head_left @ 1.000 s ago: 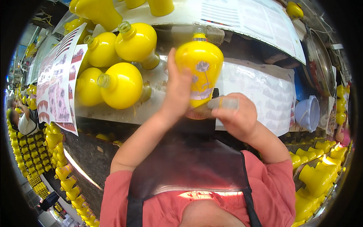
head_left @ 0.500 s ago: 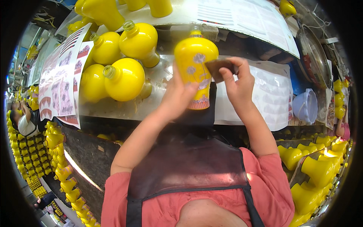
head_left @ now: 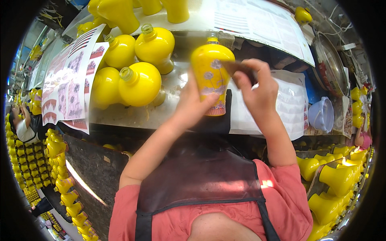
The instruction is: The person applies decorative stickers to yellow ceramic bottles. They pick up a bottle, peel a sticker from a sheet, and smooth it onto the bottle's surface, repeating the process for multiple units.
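My left fingers point(head_left: 212, 100) grip the flower-decorated yellow bottle point(head_left: 209, 59) over the desk point(head_left: 120, 119), its long axis running twelve to six, neck at twelve. It lies at nine o'clock from my right fingers point(head_left: 241, 79), which pinch a blurred brown scraper point(head_left: 235, 69), touching or just beside it.

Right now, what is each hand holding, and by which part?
The left hand grips the yellow bottle by its lower left side, thumb across the front; the right hand pinches a flat brown piece by its right end.
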